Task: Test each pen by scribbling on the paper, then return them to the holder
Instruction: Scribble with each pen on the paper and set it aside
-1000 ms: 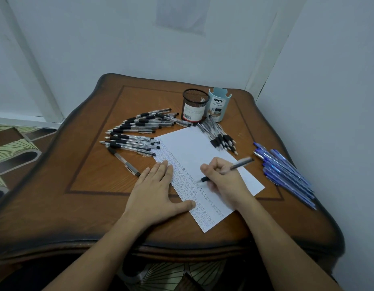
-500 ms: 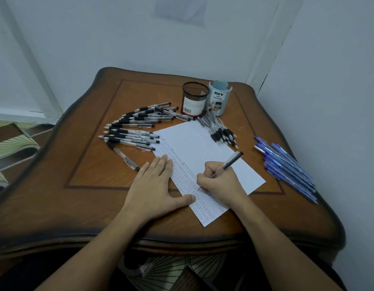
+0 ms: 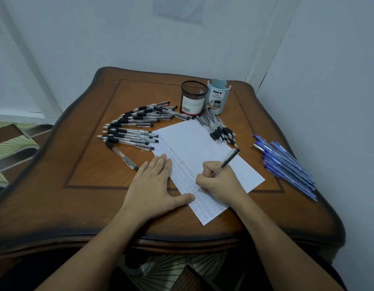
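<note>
The scribbling step was in hand. The right hand (image 3: 219, 183) pinched a black pen (image 3: 226, 162) in a writing grip, tip down on the paper (image 3: 194, 141) toward the sheet's 6 o'clock end, beside the rows of small marks filling its left strip. The left hand (image 3: 152, 185) lay flat, fingers straight and thumb spread, pressing the sheet's 9 o'clock edge to the table (image 3: 87, 164).

A black mesh holder (image 3: 193, 97) and a pale blue organizer (image 3: 218, 97) stood just beside each other at the table's 12 o'clock; no pen showed above either rim. A fan of black pens (image 3: 135, 127) lay at 10 o'clock, a smaller bunch (image 3: 220, 131) at the paper's 1 o'clock, and blue pens (image 3: 287, 164) at 3 o'clock.

To my eye, the next move called for lifting the tip, carrying this pen to 12 o'clock, and dropping it upright into a holder.
</note>
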